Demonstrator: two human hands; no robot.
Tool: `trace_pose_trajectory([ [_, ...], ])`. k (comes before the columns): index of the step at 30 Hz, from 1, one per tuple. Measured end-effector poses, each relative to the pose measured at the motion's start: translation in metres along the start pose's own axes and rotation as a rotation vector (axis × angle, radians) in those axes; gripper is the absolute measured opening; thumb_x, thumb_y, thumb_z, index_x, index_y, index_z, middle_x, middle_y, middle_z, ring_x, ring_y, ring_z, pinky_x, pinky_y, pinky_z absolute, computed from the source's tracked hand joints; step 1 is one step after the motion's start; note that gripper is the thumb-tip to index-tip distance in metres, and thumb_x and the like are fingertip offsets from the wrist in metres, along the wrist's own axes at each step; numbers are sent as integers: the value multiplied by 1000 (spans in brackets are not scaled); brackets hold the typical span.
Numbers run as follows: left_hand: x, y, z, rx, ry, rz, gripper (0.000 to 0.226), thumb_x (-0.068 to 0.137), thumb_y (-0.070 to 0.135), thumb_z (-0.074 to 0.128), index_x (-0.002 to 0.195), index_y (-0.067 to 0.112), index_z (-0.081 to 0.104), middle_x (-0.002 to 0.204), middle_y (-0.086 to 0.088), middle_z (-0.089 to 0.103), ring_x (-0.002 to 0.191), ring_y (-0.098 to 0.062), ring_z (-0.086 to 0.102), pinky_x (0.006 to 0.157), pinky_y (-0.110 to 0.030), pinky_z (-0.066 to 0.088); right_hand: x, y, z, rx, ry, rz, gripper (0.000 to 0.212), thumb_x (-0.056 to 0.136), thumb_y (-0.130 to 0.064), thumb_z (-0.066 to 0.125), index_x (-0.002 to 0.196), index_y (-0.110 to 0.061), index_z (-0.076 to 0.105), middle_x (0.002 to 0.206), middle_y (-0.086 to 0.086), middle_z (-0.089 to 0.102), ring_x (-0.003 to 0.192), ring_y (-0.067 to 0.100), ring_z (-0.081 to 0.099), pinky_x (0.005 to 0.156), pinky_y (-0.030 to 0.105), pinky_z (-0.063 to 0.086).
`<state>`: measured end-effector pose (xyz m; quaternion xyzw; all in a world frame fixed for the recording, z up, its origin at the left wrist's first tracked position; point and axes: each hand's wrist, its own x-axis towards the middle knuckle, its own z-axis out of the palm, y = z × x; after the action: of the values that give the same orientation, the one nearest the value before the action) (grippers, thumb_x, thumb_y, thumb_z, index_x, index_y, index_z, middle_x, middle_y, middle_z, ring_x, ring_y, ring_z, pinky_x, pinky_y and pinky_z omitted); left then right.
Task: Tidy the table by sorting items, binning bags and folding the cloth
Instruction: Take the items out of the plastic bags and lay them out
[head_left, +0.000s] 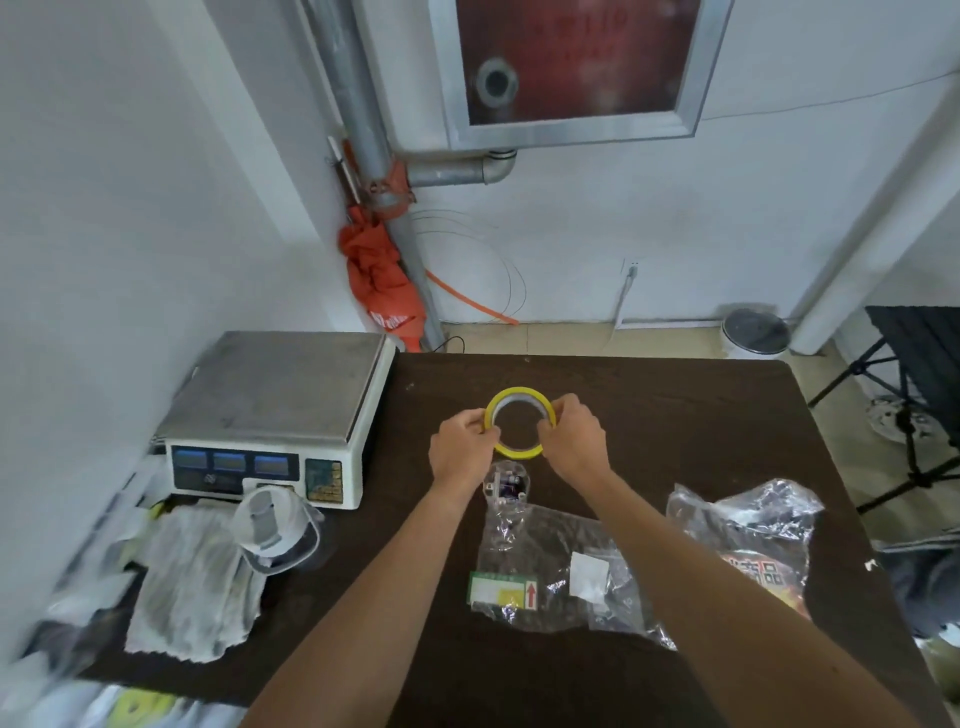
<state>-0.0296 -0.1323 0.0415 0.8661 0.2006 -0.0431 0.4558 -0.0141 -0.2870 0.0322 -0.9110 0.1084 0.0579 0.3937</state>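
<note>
A yellow tape roll (519, 397) is held over the middle of the dark table (675, 415). My left hand (460, 449) pinches its left rim and my right hand (574, 439) pinches its right rim. Just below my hands lies a small clear item with purple inside (506, 483). A clear plastic bag (550, 566) with a green and yellow label lies between my forearms. A second crinkled bag with red print (753, 540) lies at the right. A white cloth (192, 582) lies crumpled at the table's left.
A weighing scale (275, 410) stands at the back left. A clear jug (275, 530) rests beside the cloth. A white bin (756, 332) stands on the floor behind the table. A black folding stand (914, 395) is at the right. An orange umbrella (384, 280) leans on a pipe.
</note>
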Motion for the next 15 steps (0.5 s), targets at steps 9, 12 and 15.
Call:
trace_pose_trajectory([
  [9, -24, -86, -76, -77, -22, -126, 27, 93, 33, 65, 117, 21, 67, 89, 5, 74, 63, -15, 75, 72, -36, 63, -34, -54, 67, -95, -224, -173, 9, 93, -24, 61, 101, -24, 56, 94, 0, 66, 79, 16, 65, 67, 31, 52],
  [12, -38, -109, -95, -107, -111, -187, 28, 100, 30, 54, 125, 18, 58, 87, -8, 72, 60, -18, 72, 49, -21, 52, -51, -69, 93, -156, -273, -226, 10, 92, -26, 61, 102, -25, 57, 93, -1, 66, 81, 17, 65, 66, 31, 49],
  [15, -51, -133, -106, -22, -147, -239, 26, 103, 24, 43, 117, 9, 60, 75, -7, 72, 55, -16, 72, 48, -19, 51, -67, -74, 116, -218, -330, -280, 16, 90, -31, 63, 103, -26, 57, 98, -2, 64, 87, 19, 64, 78, 37, 53],
])
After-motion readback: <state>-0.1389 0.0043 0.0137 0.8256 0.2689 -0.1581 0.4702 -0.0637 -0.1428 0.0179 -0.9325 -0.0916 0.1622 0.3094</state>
